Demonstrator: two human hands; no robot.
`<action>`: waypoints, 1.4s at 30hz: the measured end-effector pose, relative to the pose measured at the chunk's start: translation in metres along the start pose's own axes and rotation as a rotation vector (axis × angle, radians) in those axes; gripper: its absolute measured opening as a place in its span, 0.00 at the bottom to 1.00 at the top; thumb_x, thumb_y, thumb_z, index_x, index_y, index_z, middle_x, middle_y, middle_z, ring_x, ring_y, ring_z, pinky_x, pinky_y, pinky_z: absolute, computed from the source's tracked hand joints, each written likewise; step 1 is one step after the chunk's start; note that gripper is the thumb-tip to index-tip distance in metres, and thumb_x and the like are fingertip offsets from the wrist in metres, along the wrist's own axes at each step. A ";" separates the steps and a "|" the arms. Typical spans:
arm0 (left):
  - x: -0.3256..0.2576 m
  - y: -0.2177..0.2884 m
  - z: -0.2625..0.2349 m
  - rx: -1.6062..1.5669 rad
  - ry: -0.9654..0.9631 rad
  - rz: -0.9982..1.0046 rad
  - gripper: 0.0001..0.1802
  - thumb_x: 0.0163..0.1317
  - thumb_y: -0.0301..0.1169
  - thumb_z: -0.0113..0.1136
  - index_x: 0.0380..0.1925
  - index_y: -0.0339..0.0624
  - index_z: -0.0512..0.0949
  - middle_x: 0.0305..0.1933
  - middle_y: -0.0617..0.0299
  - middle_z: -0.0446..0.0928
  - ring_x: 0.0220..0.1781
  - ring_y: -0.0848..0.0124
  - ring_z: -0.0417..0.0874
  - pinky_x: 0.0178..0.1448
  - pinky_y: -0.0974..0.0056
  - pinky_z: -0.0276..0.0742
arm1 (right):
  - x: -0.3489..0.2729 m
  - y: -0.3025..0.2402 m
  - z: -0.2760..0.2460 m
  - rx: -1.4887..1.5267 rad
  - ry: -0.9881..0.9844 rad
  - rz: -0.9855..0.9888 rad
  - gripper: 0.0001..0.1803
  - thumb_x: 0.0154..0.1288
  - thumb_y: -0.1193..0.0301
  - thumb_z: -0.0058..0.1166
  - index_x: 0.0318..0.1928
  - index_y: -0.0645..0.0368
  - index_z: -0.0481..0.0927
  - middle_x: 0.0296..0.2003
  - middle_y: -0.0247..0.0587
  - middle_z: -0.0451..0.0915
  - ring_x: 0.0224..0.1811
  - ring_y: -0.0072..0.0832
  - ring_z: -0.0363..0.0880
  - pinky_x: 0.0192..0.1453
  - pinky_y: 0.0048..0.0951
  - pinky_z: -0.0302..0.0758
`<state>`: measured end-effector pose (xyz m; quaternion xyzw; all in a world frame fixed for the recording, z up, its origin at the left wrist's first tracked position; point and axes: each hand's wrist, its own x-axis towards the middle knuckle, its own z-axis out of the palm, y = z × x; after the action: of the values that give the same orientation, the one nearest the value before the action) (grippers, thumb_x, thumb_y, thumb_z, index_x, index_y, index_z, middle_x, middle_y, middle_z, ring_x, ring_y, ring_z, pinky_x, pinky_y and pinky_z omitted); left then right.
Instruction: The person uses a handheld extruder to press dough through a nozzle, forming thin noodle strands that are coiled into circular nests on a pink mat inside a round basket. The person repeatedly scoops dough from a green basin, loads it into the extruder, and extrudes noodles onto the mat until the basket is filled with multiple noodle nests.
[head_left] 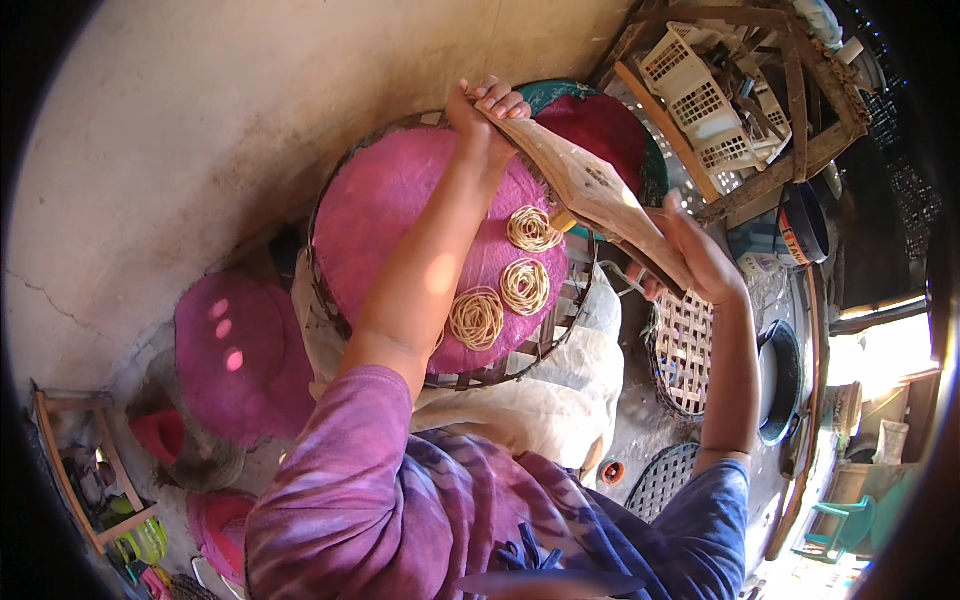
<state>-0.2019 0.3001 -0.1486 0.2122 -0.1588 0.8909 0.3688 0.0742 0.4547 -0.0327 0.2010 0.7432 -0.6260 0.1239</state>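
My left hand (488,108) is closed around the far end of a long, worn wooden bar (590,180), and my right hand (695,255) grips its near right end. The bar slants over a round woven tray (570,325) lined with pink cloth (385,200). A short yellow tube-like piece (563,219) shows beneath the bar's middle, beside the farthest of three coils of pale, noodle-like strands. That coil (533,229), the middle coil (525,286) and the nearest coil (476,318) lie on the cloth. My left forearm hides part of the tray.
Behind the tray sits a green basin (655,165) holding something dark red. White plastic crates (705,105) rest in a wooden frame at the upper right. Woven baskets (685,350) and a dark basin (785,385) stand on the right. A wall (200,130) borders the left.
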 end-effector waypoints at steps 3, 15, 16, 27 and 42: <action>0.000 0.008 -0.001 -0.020 -0.008 0.004 0.14 0.55 0.37 0.50 0.12 0.53 0.67 0.11 0.73 0.66 0.14 0.74 0.68 0.28 0.65 0.70 | 0.029 0.021 0.005 0.399 -0.206 -0.022 0.49 0.67 0.28 0.25 0.59 0.62 0.72 0.29 0.51 0.82 0.21 0.31 0.81 0.23 0.28 0.80; -0.006 0.044 0.030 0.035 0.029 0.169 0.19 0.60 0.43 0.43 0.10 0.55 0.65 0.10 0.76 0.66 0.11 0.76 0.66 0.25 0.67 0.68 | 0.113 0.073 0.031 -0.058 -0.156 -0.011 0.29 0.77 0.50 0.35 0.63 0.57 0.74 0.27 0.41 0.79 0.18 0.24 0.73 0.23 0.23 0.71; -0.004 0.048 0.043 0.030 0.020 0.155 0.22 0.62 0.46 0.40 0.10 0.56 0.63 0.10 0.76 0.65 0.11 0.76 0.65 0.24 0.66 0.68 | 0.112 0.068 0.036 -0.361 -0.048 -0.316 0.27 0.77 0.52 0.35 0.62 0.56 0.75 0.31 0.43 0.81 0.22 0.27 0.77 0.28 0.26 0.74; -0.089 0.063 0.267 0.530 -0.528 -0.146 0.32 0.76 0.50 0.26 0.15 0.51 0.68 0.11 0.72 0.71 0.11 0.77 0.71 0.20 0.67 0.72 | 0.160 0.072 0.011 -0.571 0.276 -0.093 0.32 0.76 0.44 0.36 0.63 0.56 0.73 0.49 0.52 0.81 0.50 0.44 0.80 0.56 0.42 0.74; -0.268 0.045 0.305 0.878 0.072 -0.049 0.44 0.74 0.61 0.16 0.09 0.44 0.65 0.06 0.58 0.66 0.05 0.67 0.62 0.12 0.63 0.61 | 0.013 0.188 0.173 1.043 0.550 -0.192 0.14 0.78 0.59 0.44 0.48 0.56 0.74 0.34 0.32 0.74 0.37 0.29 0.78 0.45 0.32 0.78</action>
<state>0.0159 -0.0223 -0.0249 0.3211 0.2529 0.8719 0.2698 0.1364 0.3121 -0.2355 0.3219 0.3574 -0.8418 -0.2451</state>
